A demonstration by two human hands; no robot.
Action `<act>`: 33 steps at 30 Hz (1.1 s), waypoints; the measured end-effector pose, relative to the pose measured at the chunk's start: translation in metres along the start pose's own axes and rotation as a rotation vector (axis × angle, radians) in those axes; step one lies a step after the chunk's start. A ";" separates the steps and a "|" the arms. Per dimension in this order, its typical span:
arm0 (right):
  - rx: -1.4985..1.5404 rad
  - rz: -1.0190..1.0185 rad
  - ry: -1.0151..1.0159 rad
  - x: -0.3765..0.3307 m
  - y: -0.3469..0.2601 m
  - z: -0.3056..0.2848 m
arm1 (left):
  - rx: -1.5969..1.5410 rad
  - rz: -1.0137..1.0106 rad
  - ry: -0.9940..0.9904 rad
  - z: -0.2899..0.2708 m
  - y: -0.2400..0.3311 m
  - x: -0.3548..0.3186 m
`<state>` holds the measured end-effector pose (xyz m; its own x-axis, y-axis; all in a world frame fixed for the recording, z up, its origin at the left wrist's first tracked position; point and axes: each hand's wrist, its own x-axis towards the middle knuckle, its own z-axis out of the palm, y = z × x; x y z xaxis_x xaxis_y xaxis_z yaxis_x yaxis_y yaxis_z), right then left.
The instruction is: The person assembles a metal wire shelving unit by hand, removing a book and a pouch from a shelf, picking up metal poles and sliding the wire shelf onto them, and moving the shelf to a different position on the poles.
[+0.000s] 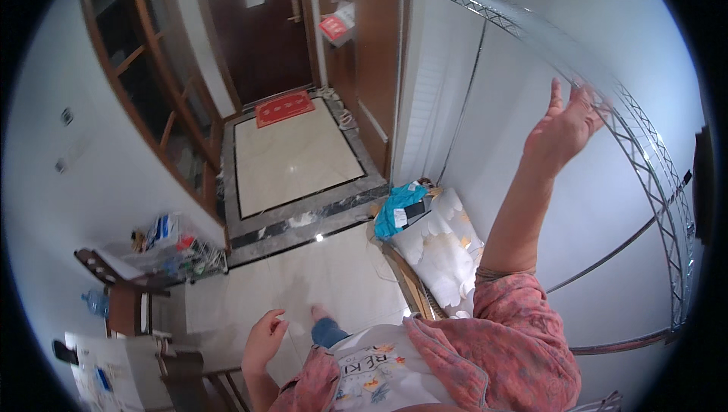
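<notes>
In the upper right of the frame, the right hand (563, 135) is raised on an outstretched arm to the metal rack (643, 158), whose shiny zigzag-wire edge runs from the top centre down the right side of the picture. Its fingers are spread and partly bent, and their tips overlap the rack's edge; whether they grip it or only touch it, I cannot tell. The left hand (264, 338) is at the lower left of centre, well apart from the rack, above the pale floor (292, 279); its fingers are loosely curled, with nothing visible in them. A chair (201, 382) stands near it at the bottom of the frame. Below the rack, around the middle of the picture, a white bundle (436, 249) lies by the wall, with a blue-green bag (394, 213) against its upper left part and a long brown strip (407, 279) along its lower left side. In the upper left part, a dark door (258, 40) is closed, with a red mat (284, 108) on the floor before it. At the left, a second chair (125, 309) stands next to a blue water bottle (95, 303), and a white table (125, 351) shows in the lower left corner.
</notes>
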<state>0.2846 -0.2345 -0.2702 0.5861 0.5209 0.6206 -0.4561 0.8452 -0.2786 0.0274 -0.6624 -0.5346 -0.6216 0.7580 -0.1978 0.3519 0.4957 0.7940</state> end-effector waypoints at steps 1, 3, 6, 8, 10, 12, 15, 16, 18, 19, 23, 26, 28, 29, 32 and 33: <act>-0.017 -0.023 0.007 0.003 0.004 0.004 | 0.008 0.051 -0.038 -0.001 -0.008 0.037; -0.058 -0.069 0.026 0.006 0.007 0.013 | 0.076 0.148 -0.097 -0.010 -0.002 0.098; -0.189 -0.224 0.086 0.016 0.006 0.007 | 0.197 0.304 -0.175 -0.038 0.058 0.196; -0.272 -0.315 0.114 0.020 0.010 0.007 | 0.149 0.387 -0.226 -0.053 0.082 0.261; -0.255 -0.322 0.213 0.020 0.014 0.018 | 0.071 0.471 -0.244 -0.067 0.123 0.318; -0.296 -0.343 0.300 0.016 0.014 0.027 | 0.030 0.615 -0.231 -0.072 0.166 0.374; -0.452 -0.437 0.307 0.010 0.015 0.030 | 0.016 0.863 -0.201 -0.063 0.233 0.450; -0.431 -0.451 0.350 0.011 0.013 0.027 | 0.011 0.921 -0.194 -0.057 0.264 0.465; -0.454 -0.511 0.237 0.013 0.000 0.004 | -0.077 1.055 -0.250 -0.031 0.309 0.485; -0.431 -0.483 0.117 0.012 0.010 -0.018 | -0.137 1.125 -0.284 -0.024 0.332 0.498; -0.393 -0.405 0.273 0.000 0.024 0.014 | -0.015 1.538 0.011 -0.010 0.400 0.523; -0.466 -0.431 0.257 -0.011 0.012 0.019 | 0.038 1.777 0.204 0.018 0.472 0.519; -0.520 -0.443 0.251 -0.012 0.003 0.003 | 0.095 1.900 0.376 0.044 0.518 0.503; -0.536 -0.438 0.242 -0.014 0.002 0.002 | 0.079 1.959 0.392 0.049 0.537 0.500; -0.598 -0.460 0.241 -0.018 0.004 0.004 | 0.032 2.053 0.418 0.060 0.583 0.496; -0.617 -0.472 0.244 -0.018 0.006 0.004 | 0.024 2.056 0.394 0.061 0.593 0.498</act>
<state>0.2687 -0.2394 -0.2798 0.7864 0.0445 0.6161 0.2846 0.8591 -0.4254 -0.0308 0.0350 -0.1969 0.5086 -0.0173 0.8608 0.5704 -0.7421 -0.3519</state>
